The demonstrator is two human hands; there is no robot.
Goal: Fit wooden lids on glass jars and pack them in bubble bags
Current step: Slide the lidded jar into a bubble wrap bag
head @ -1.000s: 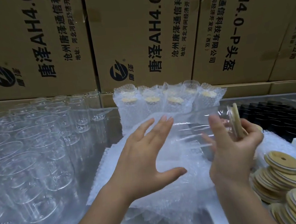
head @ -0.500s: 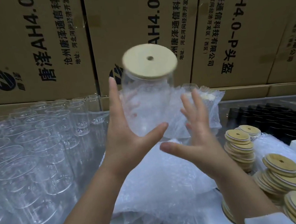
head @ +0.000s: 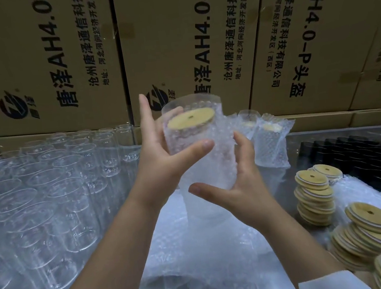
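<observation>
I hold a glass jar inside a clear bubble bag (head: 206,156) up in front of me. Its round wooden lid (head: 190,121) with a small hole shows through the bag's open top. My left hand (head: 160,161) grips the bagged jar from the left, thumb across its front. From the lower right, my right hand (head: 241,186) cups the bag's bottom, fingers curled round its side. A pile of flat bubble bags (head: 196,249) lies below my hands.
Many bare glass jars (head: 49,194) crowd the table's left. Packed bagged jars (head: 270,145) stand behind my hands at the right. Stacks of wooden lids (head: 314,194) and further lids (head: 370,233) sit at the right. Cardboard boxes (head: 58,64) wall the back. A black tray (head: 355,157) lies far right.
The lidded jar, bare and held high half a second ago, is now lower and inside a bubble bag. My right hand went from open beside it to cupping the bag's bottom.
</observation>
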